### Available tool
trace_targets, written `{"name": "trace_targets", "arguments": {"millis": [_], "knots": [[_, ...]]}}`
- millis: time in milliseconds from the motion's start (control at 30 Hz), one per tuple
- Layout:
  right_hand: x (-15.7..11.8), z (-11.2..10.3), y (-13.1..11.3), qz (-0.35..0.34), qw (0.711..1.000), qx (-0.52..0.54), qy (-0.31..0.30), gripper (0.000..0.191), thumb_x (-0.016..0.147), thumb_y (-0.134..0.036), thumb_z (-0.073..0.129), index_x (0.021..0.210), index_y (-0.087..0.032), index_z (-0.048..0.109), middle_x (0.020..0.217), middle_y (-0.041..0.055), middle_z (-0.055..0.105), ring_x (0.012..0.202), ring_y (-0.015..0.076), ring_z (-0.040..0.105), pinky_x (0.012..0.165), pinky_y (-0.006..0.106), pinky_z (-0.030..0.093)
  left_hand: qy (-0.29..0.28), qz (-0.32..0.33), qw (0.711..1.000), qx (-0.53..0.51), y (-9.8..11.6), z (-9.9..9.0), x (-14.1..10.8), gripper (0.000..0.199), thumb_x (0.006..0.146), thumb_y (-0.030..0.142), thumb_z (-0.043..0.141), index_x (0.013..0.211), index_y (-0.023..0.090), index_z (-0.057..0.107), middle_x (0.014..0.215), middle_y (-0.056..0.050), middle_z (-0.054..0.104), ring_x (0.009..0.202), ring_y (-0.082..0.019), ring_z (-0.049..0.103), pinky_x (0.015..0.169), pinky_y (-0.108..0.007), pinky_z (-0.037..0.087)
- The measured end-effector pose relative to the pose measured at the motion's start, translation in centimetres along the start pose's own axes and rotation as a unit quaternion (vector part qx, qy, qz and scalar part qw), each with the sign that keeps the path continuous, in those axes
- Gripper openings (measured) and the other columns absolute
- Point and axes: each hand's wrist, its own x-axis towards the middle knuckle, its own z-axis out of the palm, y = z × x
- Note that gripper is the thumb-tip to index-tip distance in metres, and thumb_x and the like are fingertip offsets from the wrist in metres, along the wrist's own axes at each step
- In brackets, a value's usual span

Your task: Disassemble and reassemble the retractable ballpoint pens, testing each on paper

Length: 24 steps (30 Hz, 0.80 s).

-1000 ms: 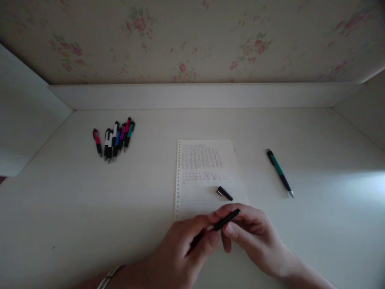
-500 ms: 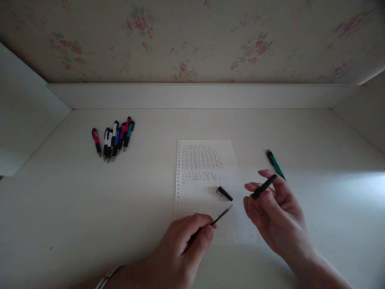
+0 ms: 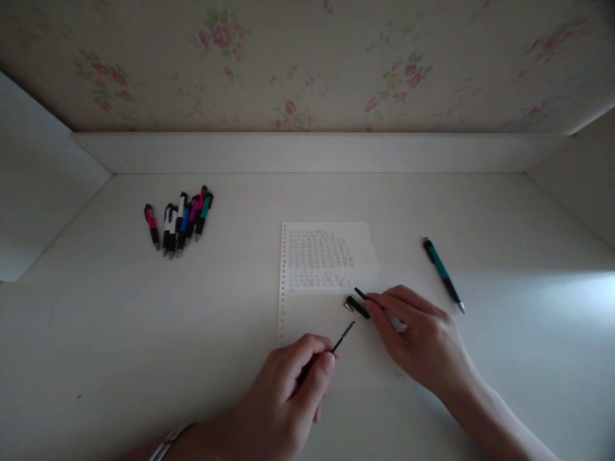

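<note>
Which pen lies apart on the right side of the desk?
The green pen right of the paper; the other green one lies in the cluster on the left.

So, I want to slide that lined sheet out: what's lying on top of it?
A black clipped cap lies on the sheet, below the handwriting. The left hand covers its lower-left part and the right hand some of its right side; whatever lies beneath them is hidden.
</note>
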Motion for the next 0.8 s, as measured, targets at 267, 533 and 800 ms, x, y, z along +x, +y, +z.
{"name": "trace_targets", "arguments": {"millis": [267,533,800], "knots": [[0.0,0.1,0.0,0.003,0.999,0.031,-0.040,0.024,0.100,-0.027,0.058,0.100,-0.016,0.079,0.082,0.0082,0.070,0.068,0.0183,0.067,0.062,0.031,0.053,0.000,0.001,1.000,-0.016,0.3,-0.2,0.1,0.045,0.104,0.057,0.039,0.092,0.018,0.056,0.065,0.004,0.048,0.053,-0.009,0.047,0.050,-0.020,0.040],[-0.3,-1.0,-1.0,0.070,0.968,0.241,-0.019,0.018,0.098,-0.029,0.063,0.111,-0.024,0.073,0.086,0.0038,0.073,0.071,0.0151,0.067,0.060,0.023,0.053,0.010,0.001,1.000,-0.016,0.0,-0.1,0.2,0.035,0.105,0.048,0.043,0.093,0.018,0.057,0.067,0.004,0.050,0.054,-0.009,0.048,0.049,-0.020,0.038],[-0.3,-1.3,-1.9,0.057,0.925,0.354,-0.126,0.005,0.093,-0.023,0.070,0.094,-0.025,0.075,0.074,0.0007,0.069,0.066,0.0124,0.062,0.059,0.022,0.049,0.004,0.044,0.997,0.065,0.0,-0.1,0.1,0.029,0.104,0.038,0.044,0.095,0.016,0.061,0.069,0.002,0.051,0.055,-0.010,0.049,0.051,-0.022,0.038]]}}
